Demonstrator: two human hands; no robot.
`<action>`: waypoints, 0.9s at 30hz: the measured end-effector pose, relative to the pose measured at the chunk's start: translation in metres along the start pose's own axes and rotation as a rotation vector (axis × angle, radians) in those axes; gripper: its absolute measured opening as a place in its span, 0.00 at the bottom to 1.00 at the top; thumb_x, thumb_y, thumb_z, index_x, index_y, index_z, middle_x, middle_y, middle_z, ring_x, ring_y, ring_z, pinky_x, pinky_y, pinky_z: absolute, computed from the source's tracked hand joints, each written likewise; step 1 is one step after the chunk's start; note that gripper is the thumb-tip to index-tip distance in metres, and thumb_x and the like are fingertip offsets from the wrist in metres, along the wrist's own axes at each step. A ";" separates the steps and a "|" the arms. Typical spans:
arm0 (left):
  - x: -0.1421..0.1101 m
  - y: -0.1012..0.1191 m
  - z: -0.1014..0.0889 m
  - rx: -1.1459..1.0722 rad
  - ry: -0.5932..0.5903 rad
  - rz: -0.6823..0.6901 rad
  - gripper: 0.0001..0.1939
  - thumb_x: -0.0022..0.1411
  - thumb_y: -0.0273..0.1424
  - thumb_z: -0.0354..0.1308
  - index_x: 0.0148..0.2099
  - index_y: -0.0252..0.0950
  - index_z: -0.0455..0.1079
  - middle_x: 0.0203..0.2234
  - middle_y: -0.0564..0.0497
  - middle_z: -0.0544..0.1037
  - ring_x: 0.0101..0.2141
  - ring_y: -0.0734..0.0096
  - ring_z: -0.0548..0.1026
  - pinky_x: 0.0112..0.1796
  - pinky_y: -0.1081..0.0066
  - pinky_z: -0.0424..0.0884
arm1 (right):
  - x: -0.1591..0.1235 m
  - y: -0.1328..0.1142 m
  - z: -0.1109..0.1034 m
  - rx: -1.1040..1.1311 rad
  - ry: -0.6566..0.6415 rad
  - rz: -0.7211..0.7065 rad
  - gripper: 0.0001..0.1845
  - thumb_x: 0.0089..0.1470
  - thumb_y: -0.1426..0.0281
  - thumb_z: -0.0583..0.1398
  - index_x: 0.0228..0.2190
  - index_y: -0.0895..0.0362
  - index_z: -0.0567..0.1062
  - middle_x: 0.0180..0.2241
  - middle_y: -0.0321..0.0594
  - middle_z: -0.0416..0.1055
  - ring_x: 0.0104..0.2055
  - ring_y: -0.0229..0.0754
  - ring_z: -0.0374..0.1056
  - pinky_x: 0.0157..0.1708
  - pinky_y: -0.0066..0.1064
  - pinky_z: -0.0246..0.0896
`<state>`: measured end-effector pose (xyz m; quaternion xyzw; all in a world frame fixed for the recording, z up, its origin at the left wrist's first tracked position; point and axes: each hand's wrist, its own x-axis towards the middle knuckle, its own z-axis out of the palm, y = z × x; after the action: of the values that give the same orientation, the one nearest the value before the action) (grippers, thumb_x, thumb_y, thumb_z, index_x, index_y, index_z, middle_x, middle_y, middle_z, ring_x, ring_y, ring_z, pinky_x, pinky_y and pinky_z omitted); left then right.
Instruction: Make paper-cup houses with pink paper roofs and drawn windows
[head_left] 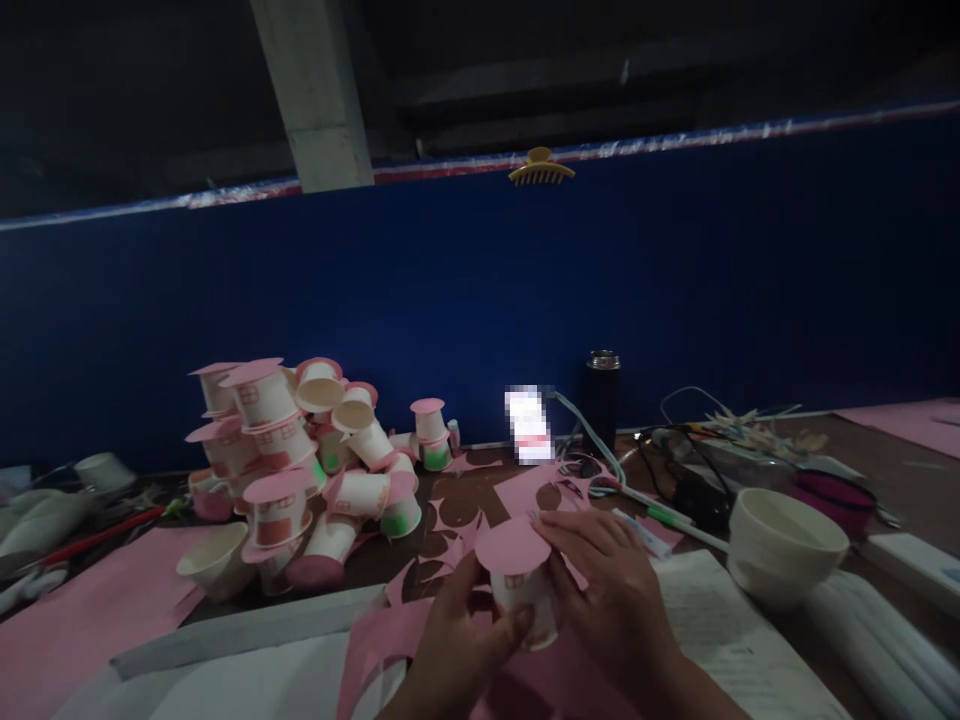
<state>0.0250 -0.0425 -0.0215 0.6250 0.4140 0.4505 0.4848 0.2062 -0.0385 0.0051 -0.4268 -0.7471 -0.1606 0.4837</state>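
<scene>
Between my hands is a white paper cup [517, 592], upside down, with a small window drawn in pink on its side. A round pink paper disc [513, 546] lies on top of it like a roof, wider than the cup. My left hand [463, 630] grips the cup from the left, its thumb across the lower front. My right hand [607, 575] holds the right side, fingertips at the disc's edge and thumb against the cup; part of that contact is hidden. Pink paper scraps [454, 540] with round cut-outs lie just behind.
Stacked and tumbled cups with pink discs [274, 435] stand at the left. A white box [247, 650] is at front left, a cream bowl [784, 545] at right. A lit phone [529, 425] and black bottle [601, 405] stand by the blue partition [480, 270].
</scene>
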 end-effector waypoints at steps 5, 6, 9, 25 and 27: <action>-0.001 0.000 0.001 -0.026 0.002 -0.007 0.26 0.50 0.41 0.63 0.50 0.36 0.66 0.41 0.44 0.75 0.36 0.62 0.73 0.36 0.68 0.71 | 0.000 0.000 0.001 0.011 0.001 -0.014 0.16 0.51 0.77 0.59 0.42 0.52 0.75 0.40 0.37 0.76 0.42 0.44 0.67 0.47 0.41 0.53; -0.001 0.000 0.001 -0.024 -0.003 0.000 0.25 0.51 0.41 0.63 0.49 0.36 0.66 0.41 0.44 0.75 0.36 0.62 0.73 0.36 0.68 0.71 | 0.000 0.000 0.001 0.009 0.004 -0.009 0.16 0.51 0.77 0.59 0.42 0.52 0.75 0.39 0.36 0.76 0.42 0.44 0.67 0.47 0.41 0.53; -0.001 0.002 0.000 0.025 -0.006 0.036 0.23 0.52 0.40 0.62 0.48 0.36 0.66 0.39 0.45 0.75 0.37 0.63 0.73 0.38 0.68 0.70 | -0.001 0.000 0.002 0.001 0.014 0.008 0.15 0.50 0.77 0.59 0.40 0.52 0.76 0.38 0.37 0.77 0.41 0.44 0.68 0.47 0.41 0.53; -0.004 0.017 0.003 0.032 -0.019 0.015 0.19 0.48 0.34 0.63 0.44 0.35 0.70 0.33 0.48 0.75 0.38 0.61 0.70 0.41 0.66 0.66 | -0.002 0.011 0.001 0.035 -0.089 0.004 0.18 0.53 0.74 0.58 0.46 0.49 0.74 0.43 0.37 0.75 0.46 0.47 0.64 0.47 0.42 0.56; -0.004 0.018 0.004 0.043 -0.008 0.009 0.19 0.48 0.32 0.62 0.44 0.35 0.70 0.33 0.48 0.75 0.39 0.61 0.70 0.41 0.67 0.66 | -0.003 0.010 0.002 0.039 -0.075 0.006 0.17 0.54 0.74 0.58 0.45 0.50 0.74 0.42 0.38 0.75 0.45 0.47 0.65 0.47 0.43 0.56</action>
<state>0.0294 -0.0506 -0.0050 0.6391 0.4185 0.4411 0.4709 0.2134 -0.0331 0.0004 -0.4252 -0.7664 -0.1283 0.4642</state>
